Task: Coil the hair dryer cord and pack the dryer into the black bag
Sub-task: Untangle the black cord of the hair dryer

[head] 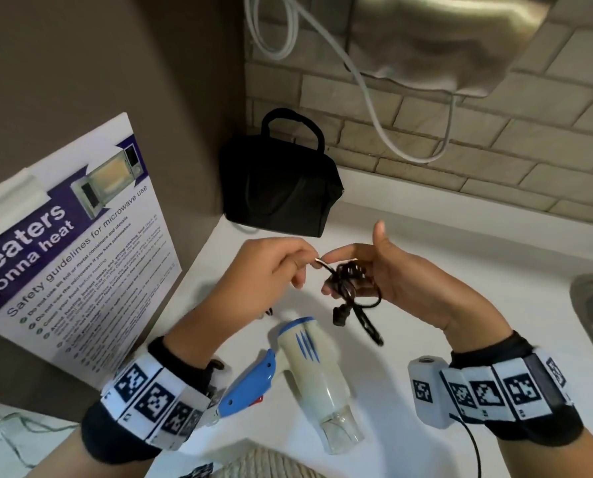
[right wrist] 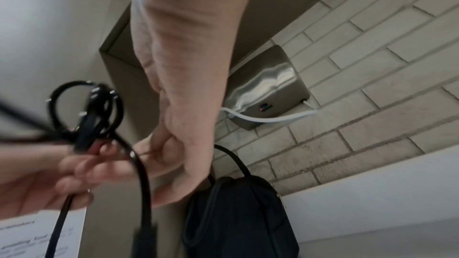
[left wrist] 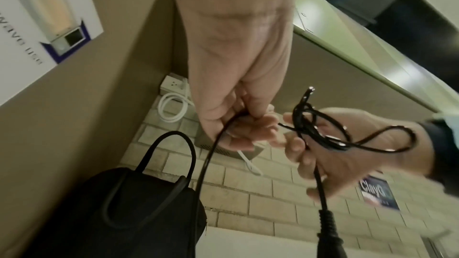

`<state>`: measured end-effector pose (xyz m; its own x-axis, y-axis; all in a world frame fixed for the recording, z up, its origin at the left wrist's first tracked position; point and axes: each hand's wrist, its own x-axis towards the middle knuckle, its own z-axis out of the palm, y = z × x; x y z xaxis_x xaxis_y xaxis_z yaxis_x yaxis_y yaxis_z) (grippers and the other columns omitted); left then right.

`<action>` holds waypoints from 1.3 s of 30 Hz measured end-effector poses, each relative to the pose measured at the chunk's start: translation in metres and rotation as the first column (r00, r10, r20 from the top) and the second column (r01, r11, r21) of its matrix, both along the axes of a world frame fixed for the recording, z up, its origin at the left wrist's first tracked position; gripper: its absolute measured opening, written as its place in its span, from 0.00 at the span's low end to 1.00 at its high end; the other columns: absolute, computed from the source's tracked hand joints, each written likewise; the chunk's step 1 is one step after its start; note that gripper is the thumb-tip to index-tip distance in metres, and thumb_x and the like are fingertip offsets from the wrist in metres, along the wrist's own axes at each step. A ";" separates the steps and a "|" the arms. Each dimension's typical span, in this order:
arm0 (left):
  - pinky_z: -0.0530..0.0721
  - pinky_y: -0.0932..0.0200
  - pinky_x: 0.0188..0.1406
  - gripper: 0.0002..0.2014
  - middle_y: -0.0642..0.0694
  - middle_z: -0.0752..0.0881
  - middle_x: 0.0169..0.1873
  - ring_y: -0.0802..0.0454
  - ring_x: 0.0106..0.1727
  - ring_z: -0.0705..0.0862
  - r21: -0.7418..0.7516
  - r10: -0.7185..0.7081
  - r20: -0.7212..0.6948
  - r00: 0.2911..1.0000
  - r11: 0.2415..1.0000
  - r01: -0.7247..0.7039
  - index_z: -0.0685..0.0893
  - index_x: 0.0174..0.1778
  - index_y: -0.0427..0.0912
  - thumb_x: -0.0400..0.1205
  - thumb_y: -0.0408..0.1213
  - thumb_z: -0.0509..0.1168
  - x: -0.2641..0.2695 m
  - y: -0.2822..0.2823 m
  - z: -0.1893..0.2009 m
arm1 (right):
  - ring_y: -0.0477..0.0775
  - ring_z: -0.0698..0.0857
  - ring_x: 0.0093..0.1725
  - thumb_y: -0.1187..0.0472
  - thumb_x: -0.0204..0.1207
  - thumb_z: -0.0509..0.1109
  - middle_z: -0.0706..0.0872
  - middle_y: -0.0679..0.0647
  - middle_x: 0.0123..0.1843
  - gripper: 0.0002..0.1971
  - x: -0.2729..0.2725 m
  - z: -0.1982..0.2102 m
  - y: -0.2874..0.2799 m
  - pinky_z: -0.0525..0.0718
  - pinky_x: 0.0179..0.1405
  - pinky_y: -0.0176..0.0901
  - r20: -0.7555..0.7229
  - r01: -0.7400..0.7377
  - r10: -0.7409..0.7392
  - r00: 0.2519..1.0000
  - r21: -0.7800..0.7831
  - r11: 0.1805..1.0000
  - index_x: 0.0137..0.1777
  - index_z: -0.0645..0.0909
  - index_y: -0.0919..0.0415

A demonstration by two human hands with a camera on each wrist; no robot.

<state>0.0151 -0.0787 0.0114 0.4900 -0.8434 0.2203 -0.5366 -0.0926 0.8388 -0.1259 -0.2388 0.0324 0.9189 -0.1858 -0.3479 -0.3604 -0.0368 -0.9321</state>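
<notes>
My white bench (head: 426,236) carries everything, and I take the hair dryer (head: 314,367) lying at its middle as my landmark. The black bag (head: 281,188) stands upright beyond the dryer, in the corner against the brick wall, its handles up; whether its mouth is open I cannot tell. Above the dryer, clear of the bench, I hold the cord (head: 348,281) in a small, untidy bundle. My right hand (head: 409,281) curls its fingers around the gathered loops, thumb raised. My left hand (head: 270,267), just beside it, pinches a short thin strand running to the bundle between thumb and fingertips; it may be a tie, though the pictures are too blurred to be sure. The plug (head: 339,315) dangles below the loops, just above the dryer's rear end.

By my reckoning the coiling is nearly finished and the securing is in hand. To do it well I should keep my right grip firm so the loops stay together, wind the strand snugly around their waist, and tuck the plug in against them. A loose loop would snag at the bag's mouth.
</notes>
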 end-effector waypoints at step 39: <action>0.83 0.60 0.52 0.12 0.53 0.90 0.36 0.47 0.49 0.88 -0.021 0.177 -0.146 0.973 0.983 -0.182 0.84 0.38 0.47 0.85 0.40 0.60 0.027 0.031 -0.013 | 0.60 0.85 0.43 0.36 0.80 0.41 0.88 0.63 0.49 0.32 -0.009 -0.036 -0.006 0.82 0.55 0.50 0.022 0.045 -0.049 0.999 0.154 0.987 0.71 0.74 0.52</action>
